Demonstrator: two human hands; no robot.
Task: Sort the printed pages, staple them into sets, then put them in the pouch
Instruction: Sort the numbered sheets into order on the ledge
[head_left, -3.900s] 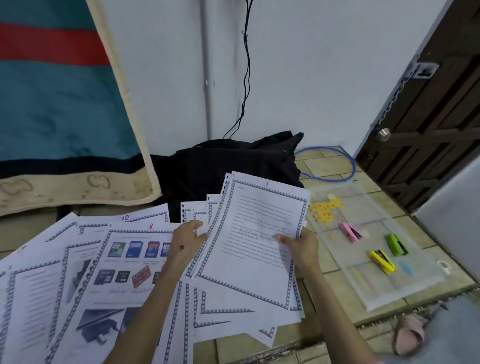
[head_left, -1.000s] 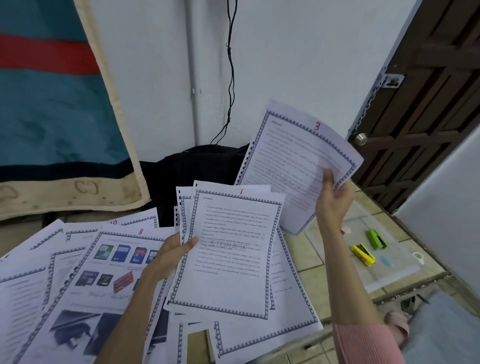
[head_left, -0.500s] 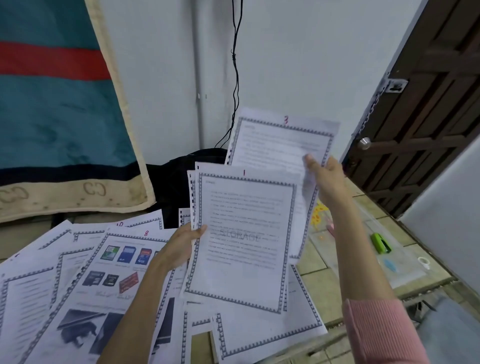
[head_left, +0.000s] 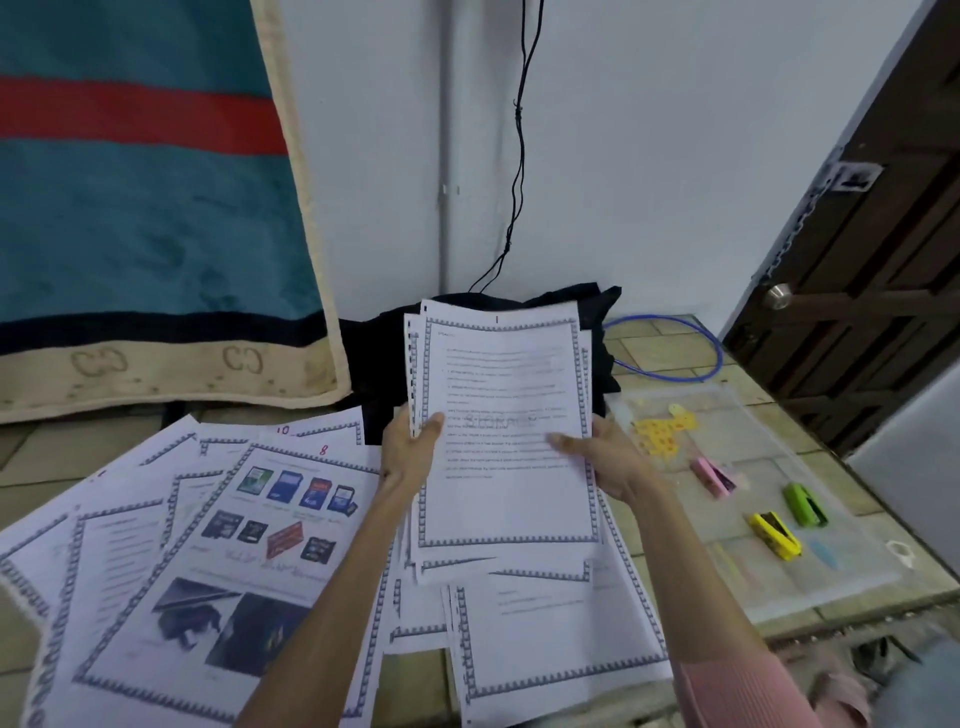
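Head view: pouch (head_left: 852, 566) holds three staplers (head_left: 775, 535); hands grip pages (head_left: 504, 441).

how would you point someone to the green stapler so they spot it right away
Start at the dark wooden door on the right and drop to the clear plastic pouch lying on the floor tiles below it. The green stapler lies on it, farthest right of three, beside a yellow stapler and a pink stapler.

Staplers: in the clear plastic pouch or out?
Cannot tell: pink, green and yellow staplers lie at the clear plastic pouch, inside or on top.
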